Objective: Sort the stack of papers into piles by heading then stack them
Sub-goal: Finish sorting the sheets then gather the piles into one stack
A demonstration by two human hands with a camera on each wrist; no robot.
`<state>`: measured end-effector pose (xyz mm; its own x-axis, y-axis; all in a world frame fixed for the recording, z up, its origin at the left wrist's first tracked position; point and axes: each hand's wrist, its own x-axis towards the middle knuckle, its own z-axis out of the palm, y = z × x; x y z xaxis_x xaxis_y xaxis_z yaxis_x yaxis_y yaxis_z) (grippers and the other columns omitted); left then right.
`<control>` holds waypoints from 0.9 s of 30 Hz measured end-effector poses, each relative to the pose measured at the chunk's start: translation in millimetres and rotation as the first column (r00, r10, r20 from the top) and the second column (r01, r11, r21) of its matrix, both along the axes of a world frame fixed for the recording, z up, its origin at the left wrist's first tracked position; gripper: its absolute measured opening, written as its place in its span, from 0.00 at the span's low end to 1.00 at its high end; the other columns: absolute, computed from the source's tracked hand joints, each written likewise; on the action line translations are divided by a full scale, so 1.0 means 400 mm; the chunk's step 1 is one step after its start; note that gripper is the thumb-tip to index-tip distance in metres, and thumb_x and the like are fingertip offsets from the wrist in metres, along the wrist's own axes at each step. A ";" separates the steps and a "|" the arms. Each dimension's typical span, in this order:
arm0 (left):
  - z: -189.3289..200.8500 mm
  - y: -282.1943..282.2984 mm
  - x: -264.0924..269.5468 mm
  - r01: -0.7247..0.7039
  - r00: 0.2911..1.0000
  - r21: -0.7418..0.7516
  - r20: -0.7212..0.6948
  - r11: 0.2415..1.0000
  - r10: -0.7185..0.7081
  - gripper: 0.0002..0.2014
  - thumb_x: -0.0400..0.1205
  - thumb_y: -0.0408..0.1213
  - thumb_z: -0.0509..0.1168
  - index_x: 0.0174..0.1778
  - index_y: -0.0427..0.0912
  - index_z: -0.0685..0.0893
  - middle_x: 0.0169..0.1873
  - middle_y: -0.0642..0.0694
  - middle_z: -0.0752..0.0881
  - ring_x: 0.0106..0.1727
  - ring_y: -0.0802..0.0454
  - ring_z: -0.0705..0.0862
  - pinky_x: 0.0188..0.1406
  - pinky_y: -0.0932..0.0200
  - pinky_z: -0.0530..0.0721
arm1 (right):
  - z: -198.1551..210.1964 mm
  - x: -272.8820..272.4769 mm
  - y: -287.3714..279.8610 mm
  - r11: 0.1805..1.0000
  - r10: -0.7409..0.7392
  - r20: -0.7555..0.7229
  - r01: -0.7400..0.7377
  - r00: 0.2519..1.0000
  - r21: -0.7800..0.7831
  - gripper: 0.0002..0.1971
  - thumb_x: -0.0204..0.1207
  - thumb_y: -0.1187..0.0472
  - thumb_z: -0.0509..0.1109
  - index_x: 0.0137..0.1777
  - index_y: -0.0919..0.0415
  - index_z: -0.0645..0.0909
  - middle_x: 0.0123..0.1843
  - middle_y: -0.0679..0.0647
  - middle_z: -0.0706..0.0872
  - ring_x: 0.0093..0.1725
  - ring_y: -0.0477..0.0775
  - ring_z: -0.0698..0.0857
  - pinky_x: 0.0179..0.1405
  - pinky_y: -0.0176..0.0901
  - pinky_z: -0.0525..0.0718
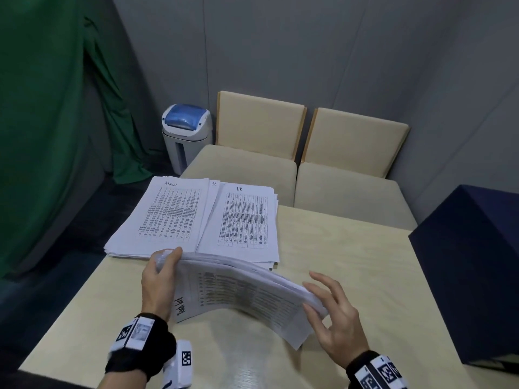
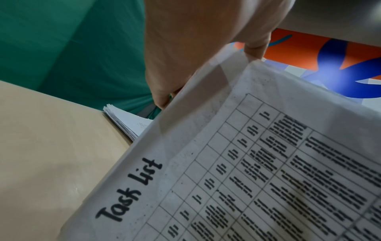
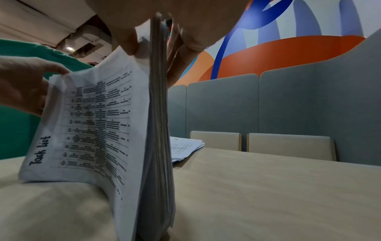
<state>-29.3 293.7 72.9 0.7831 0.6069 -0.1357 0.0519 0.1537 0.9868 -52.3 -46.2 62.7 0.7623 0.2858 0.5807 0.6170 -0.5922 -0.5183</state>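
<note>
Main risk as I read it: the Task List bundle (image 1: 244, 293) stands on its long edge on the table (image 1: 351, 262), bowed between my hands, and only its lower edge bears on the wood. If that edge skids, or I loosen either end, the sheets could fan out and slide, some toward the sorted piles just behind. Second risk: the sheet facing me has peeled away from the rest at the left end, visible from the right wrist, so a careless squaring tap could crease it or leave it sticking out. Third: the Admin pile (image 1: 165, 217) overhangs the table's far left edge and the HR pile (image 1: 247, 220) laps against it; dropping the bundle on them crooked could push sheets over the edge, or mix the headings. My left hand (image 1: 158, 282) pinches the bundle's left top corner, thumb on the side facing me, fingers curled over the top. My right hand (image 1: 334, 313) holds the right end, thumb on the near face and fingers on the far side, pinching the stacked edges; the fingers look loosely spread in the head view, so that grip seems light. The bundle sits between my hands, near the table's middle, just in front of both piles and, I judge, not touching them.
</note>
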 end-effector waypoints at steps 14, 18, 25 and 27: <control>-0.012 0.017 0.005 0.122 0.991 -0.042 0.058 0.992 -0.119 0.10 0.84 0.41 0.67 0.43 0.38 0.82 0.39 0.44 0.83 0.41 0.49 0.81 0.43 0.55 0.76 | 0.025 0.009 0.003 0.989 -0.022 -0.089 0.034 0.996 0.142 0.08 0.76 0.69 0.67 0.41 0.56 0.80 0.61 0.41 0.84 0.42 0.47 0.86 0.34 0.39 0.80; -0.004 0.016 0.012 0.130 0.988 -0.073 0.090 0.989 -0.123 0.08 0.85 0.40 0.65 0.44 0.40 0.85 0.41 0.48 0.86 0.45 0.51 0.82 0.45 0.58 0.77 | 0.026 0.003 0.007 0.982 0.034 -0.241 0.013 0.970 0.190 0.12 0.78 0.56 0.68 0.59 0.43 0.74 0.65 0.38 0.81 0.56 0.45 0.85 0.46 0.33 0.80; -0.043 0.035 -0.003 0.296 0.955 0.055 -0.023 0.954 -0.295 0.38 0.51 0.57 0.86 0.53 0.41 0.87 0.43 0.46 0.93 0.44 0.52 0.92 0.45 0.55 0.88 | -0.024 0.050 0.031 0.872 0.165 -0.579 0.157 0.798 0.464 0.27 0.58 0.35 0.85 0.55 0.47 0.90 0.53 0.49 0.93 0.51 0.49 0.91 0.50 0.38 0.83; -0.041 0.010 -0.007 0.291 0.957 0.010 -0.002 0.957 -0.291 0.26 0.59 0.42 0.87 0.50 0.36 0.89 0.44 0.37 0.93 0.42 0.45 0.92 0.40 0.52 0.90 | -0.025 0.056 0.048 0.815 0.151 -0.559 0.217 0.815 0.537 0.14 0.65 0.44 0.83 0.44 0.51 0.91 0.42 0.48 0.92 0.40 0.46 0.87 0.40 0.37 0.79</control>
<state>-32.0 297.5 56.6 0.9261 0.3539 -0.1308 0.0931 0.1217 0.9882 -29.8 -27.0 52.9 0.9953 0.0241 0.0943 0.0963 -0.0999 -0.9903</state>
